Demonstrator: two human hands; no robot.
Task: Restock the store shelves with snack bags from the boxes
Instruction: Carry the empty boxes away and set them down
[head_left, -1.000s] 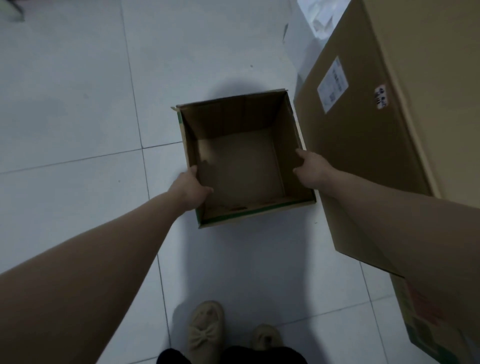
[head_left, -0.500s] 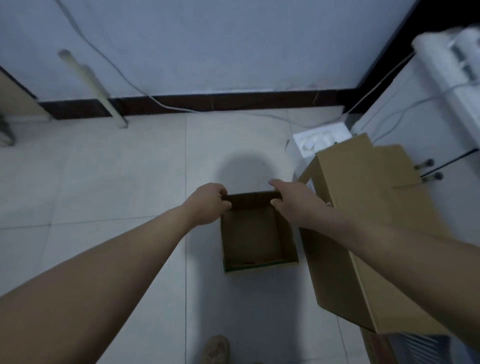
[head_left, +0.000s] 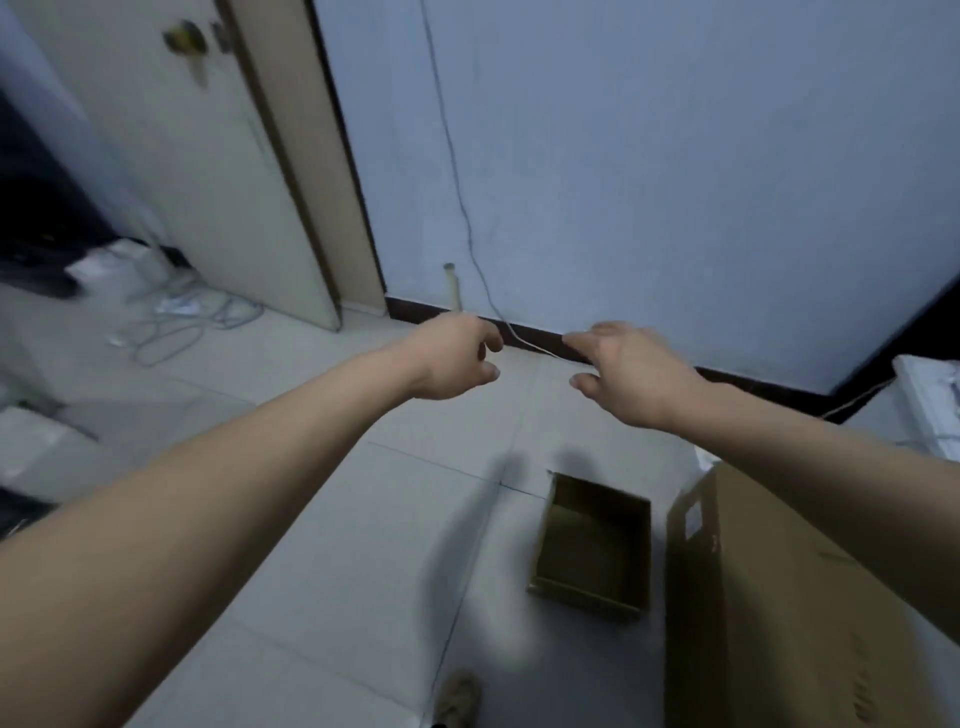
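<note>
A small open cardboard box lies on the tiled floor at lower right, with nothing inside it. A large closed cardboard box stands right beside it. My left hand hangs in the air well above the floor, fingers loosely curled, holding nothing. My right hand is raised at the same height with relaxed, spread fingers, also holding nothing. Both hands are clear of the small box. No snack bags or shelves are in view.
A pale door stands open at the left beside the blue wall. Loose cables lie on the floor near it. A white appliance sits at the right edge. My shoe shows at the bottom.
Both hands have let go of the small box's rim and risen away from it. The view has tilted up toward the wall and door, so the box now lies low in the frame.
</note>
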